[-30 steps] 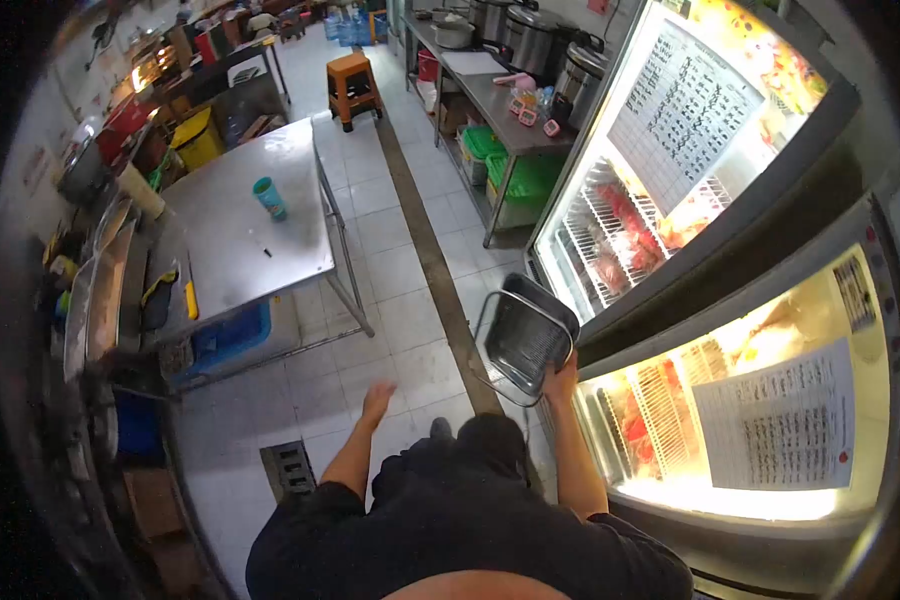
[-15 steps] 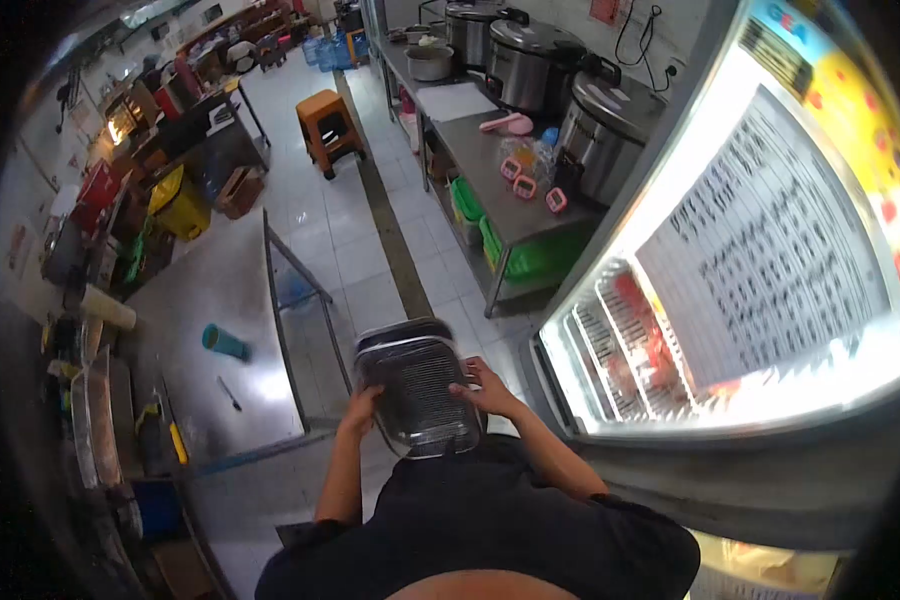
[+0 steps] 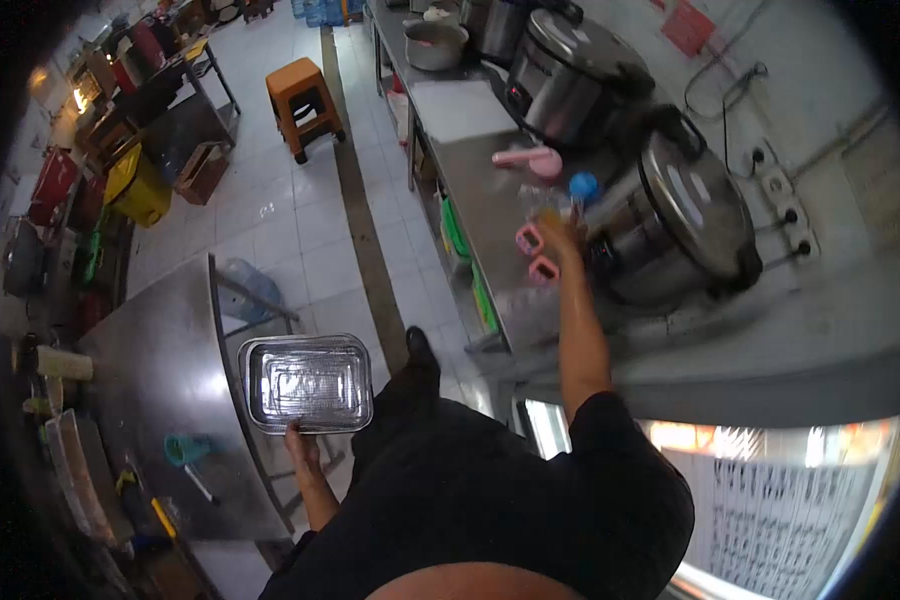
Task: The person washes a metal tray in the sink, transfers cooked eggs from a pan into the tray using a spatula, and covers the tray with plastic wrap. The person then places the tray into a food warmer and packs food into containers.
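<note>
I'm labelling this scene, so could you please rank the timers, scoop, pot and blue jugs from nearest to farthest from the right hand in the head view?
From the right hand:
1. Timers, beside it on the counter.
2. Scoop, farther along the counter.
3. Pot, well beyond the scoop.
4. Blue jugs, far back, top edge.

**One lens on my head, looking forward and down**

My camera sits at head height and faces ahead and steeply downward, so my black shirt fills the bottom middle, nearest of all. My left hand and right hand come within view a little farther out. Beyond them the floor runs up to the orange stool, well away near the top. The wide lens takes in the left bench and the right bench, bows straight edges and rounds off into black corners.
</note>
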{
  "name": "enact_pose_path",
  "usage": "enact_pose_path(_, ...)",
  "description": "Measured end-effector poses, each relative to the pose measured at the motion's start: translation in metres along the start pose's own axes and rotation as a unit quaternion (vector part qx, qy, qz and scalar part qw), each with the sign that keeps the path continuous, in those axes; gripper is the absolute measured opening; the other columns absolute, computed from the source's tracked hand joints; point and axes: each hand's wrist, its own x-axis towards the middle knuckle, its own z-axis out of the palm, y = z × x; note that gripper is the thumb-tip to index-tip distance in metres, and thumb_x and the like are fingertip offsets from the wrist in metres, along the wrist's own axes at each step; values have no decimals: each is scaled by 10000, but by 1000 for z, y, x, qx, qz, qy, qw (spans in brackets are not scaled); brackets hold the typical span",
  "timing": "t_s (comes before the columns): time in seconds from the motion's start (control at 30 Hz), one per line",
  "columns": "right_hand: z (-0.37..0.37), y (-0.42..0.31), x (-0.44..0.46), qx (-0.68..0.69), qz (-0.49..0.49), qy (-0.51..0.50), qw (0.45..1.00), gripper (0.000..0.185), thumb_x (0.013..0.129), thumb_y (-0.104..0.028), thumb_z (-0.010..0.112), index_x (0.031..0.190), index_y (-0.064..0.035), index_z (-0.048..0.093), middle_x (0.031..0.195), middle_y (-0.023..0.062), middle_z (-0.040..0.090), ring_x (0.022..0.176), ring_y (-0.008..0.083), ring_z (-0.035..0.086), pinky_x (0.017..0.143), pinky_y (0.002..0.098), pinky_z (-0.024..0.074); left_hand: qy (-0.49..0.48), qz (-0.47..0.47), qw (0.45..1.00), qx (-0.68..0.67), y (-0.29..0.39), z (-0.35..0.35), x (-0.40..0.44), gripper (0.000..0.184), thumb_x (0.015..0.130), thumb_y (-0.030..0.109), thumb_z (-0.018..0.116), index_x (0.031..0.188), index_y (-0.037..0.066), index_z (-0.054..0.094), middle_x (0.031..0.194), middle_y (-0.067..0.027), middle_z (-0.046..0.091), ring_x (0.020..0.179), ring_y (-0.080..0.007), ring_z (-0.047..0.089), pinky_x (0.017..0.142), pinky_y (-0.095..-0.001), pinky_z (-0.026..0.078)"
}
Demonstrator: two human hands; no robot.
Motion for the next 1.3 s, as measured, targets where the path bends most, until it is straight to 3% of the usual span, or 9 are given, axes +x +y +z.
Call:
enact_pose_path(0.17,68,11,111,-306,2,-180,935,881,684,-611,640,1376,-125,391,1392,190,392,1324,400,289,1086,460,259,-17,14,1000,-7,30,114,126,219,887,178,462,985,-15,494,1070,-144,523,1009,-322,528,921,-489,441)
enact_pose_path(0.3,99,17,127,-285,118,-24,951,626,711,-415,671,1231,-88,547,1257,218,517,1236,387,425,1026,462,353,22,-2,1000,12,88,215,168,186,858,169,490,956,19,538,951,-84,568,904,-227,562,808,-385,472)
enact_pose_path(0.43,72,5,182,-215,-64,-76,972,555,704,-209,660,1217,-53,516,1198,211,540,1134,353,515,946,433,425,11,20,998,66,126,265,173,193,907,208,471,963,48,562,931,-62,582,826,-184,556,697,-328,468)
enact_pose_path(0.53,74,-111,190,-172,-137,-32,975,596,716,-149,656,1265,-34,453,1247,194,498,1143,327,507,959,407,418,8,1,989,150,94,216,253,265,915,260,470,1081,62,532,925,-39,540,790,-177,522,687,-327,477)
enact_pose_path(0.67,131,-296,145,-78,-243,-215,943,661,733,-69,649,1329,-8,369,1312,171,441,1155,292,497,976,373,409,70,-17,995,72,128,348,216,253,857,97,442,1092,29,504,1082,-148,501,970,-293,520,811,-442,495)
enact_pose_path(0.77,280,-365,158,43,-354,-484,799,500,724,-96,669,1193,0,524,1143,165,569,1079,290,543,934,348,430,145,-122,979,-78,140,387,270,204,834,58,419,1011,28,516,975,-128,518,895,-284,543,794,-477,511)
enact_pose_path(0.87,306,-536,101,1,-401,-583,706,316,687,-83,658,980,-13,561,913,153,616,844,283,596,773,356,464,127,-78,977,-155,140,375,325,153,819,63,434,936,37,530,825,-90,534,780,-230,557,748,-459,519)
enact_pose_path(1.1,467,-729,86,47,-581,-693,424,272,727,-116,619,973,-17,559,874,197,612,814,354,602,741,395,481,248,24,942,-226,239,411,357,202,759,70,500,957,41,525,837,-73,546,817,-233,572,730,-464,519)
enact_pose_path(1.3,608,-867,41,176,-415,-687,570,222,744,-88,534,933,27,523,770,35,528,713,153,506,686,298,451,270,57,898,-343,353,377,464,368,755,46,477,1121,2,472,951,-111,570,831,-244,603,648,-427,556)
